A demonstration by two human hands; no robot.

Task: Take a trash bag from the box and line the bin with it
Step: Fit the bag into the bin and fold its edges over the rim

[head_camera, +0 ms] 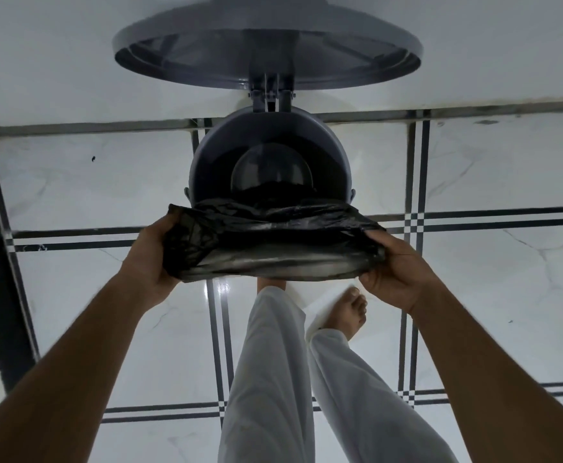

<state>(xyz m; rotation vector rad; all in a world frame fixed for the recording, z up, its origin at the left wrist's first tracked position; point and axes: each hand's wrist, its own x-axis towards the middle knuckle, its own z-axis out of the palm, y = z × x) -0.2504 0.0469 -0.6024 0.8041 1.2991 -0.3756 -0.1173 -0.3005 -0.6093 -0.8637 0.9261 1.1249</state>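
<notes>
At the left, the left hand [149, 259] has its grip closed on the edge of the black trash bag [273, 243], fingers curled into the plastic. Between the hands the bag's mouth is stretched over the near rim of the grey bin [206, 155], whose lid [266, 51] stands open against the wall; the far rim is still bare. At the right, the right hand [397, 272] pinches the bag's other edge. Judging by this, the bag is out and half fitted; what remains is pulling it over the far rim, and the box is not in view
</notes>
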